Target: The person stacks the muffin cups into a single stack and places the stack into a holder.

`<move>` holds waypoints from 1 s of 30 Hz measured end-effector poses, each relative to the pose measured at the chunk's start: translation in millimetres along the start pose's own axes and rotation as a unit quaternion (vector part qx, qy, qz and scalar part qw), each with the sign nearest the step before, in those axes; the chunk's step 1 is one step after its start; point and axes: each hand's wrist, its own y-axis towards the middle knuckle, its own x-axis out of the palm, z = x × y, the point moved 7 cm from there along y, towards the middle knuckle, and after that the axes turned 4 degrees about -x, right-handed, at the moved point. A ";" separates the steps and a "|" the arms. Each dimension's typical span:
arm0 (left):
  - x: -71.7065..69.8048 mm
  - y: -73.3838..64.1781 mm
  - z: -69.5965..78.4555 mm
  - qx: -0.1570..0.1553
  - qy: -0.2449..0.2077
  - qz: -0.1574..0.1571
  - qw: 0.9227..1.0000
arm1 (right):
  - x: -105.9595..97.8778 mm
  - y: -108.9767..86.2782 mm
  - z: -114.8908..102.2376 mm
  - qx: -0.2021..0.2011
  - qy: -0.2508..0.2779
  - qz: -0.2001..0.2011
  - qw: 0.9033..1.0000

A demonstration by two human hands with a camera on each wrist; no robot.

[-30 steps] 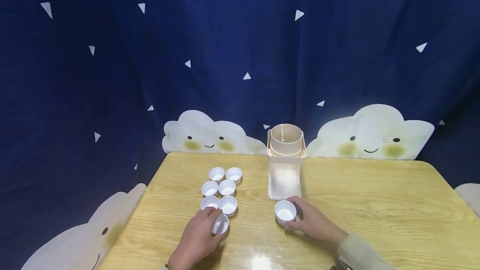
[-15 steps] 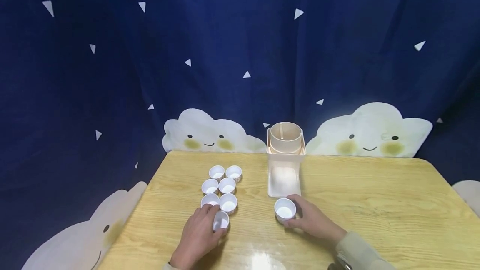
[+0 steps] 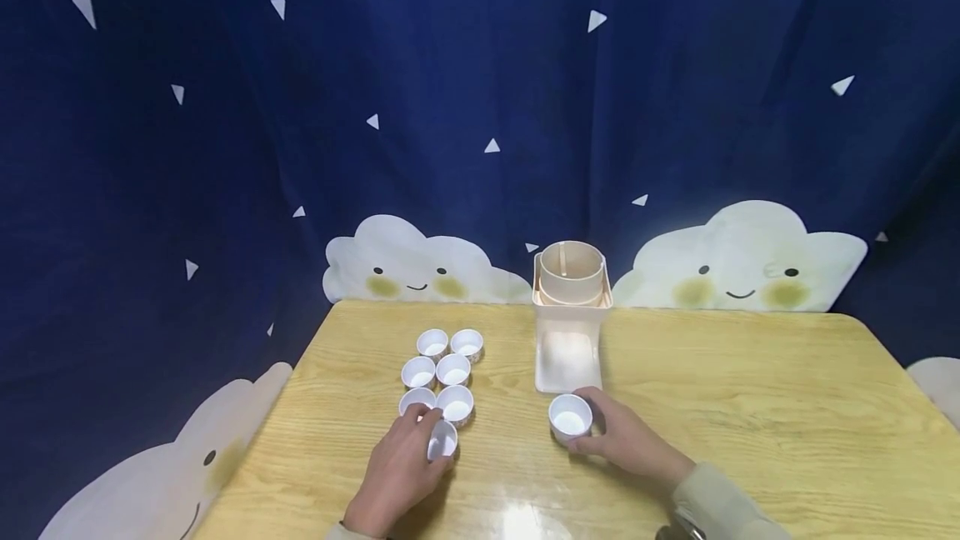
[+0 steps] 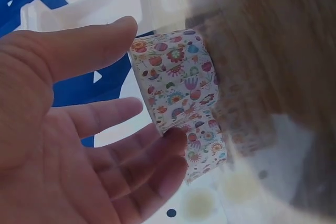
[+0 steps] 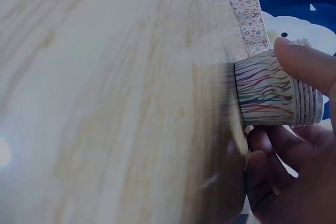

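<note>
Holding, lower centre | right fingers (image 5: 287, 148) clamped on striped cups (image 5: 266, 90) | left fingers (image 4: 107, 114) curled round flowered cup (image 4: 178, 72) | squeeze lightly, avoiding dents

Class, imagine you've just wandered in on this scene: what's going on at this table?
A person is handling cups at a wooden table. The left hand has its thumb and fingers round a patterned cup, just in front of six more white cups set out in pairs. The right hand grips a stack of nested cups with wavy coloured lines, in front of a cream-coloured stand.
</note>
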 end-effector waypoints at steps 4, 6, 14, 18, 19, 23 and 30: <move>-0.3 0.1 -0.8 -0.004 -0.009 0.004 1.000 | -0.6 0.9 -0.9 -0.004 -0.003 0.003 1.000; -1.1 -0.5 -0.3 -0.001 -0.008 0.005 1.000 | -0.9 1.1 -1.2 -0.006 -0.008 0.003 1.000; -1.4 -4.8 3.6 0.033 -0.015 -0.001 0.999 | -1.4 0.3 0.0 -0.003 -0.010 0.002 1.000; -0.4 -5.6 1.5 0.023 -0.021 -0.020 0.999 | -1.6 0.3 -0.3 -0.010 -0.015 -0.001 1.000; 0.1 -5.8 0.5 0.020 -0.022 -0.026 0.999 | -1.5 0.2 -0.3 -0.008 -0.014 -0.001 1.000; -0.6 -7.1 -1.9 0.019 -0.023 -0.040 0.999 | -0.8 -0.1 -0.2 -0.004 -0.015 -0.002 1.000; -2.3 -8.7 -7.4 0.002 -0.030 -0.057 0.998 | -1.8 0.1 -1.6 -0.003 -0.018 -0.002 1.000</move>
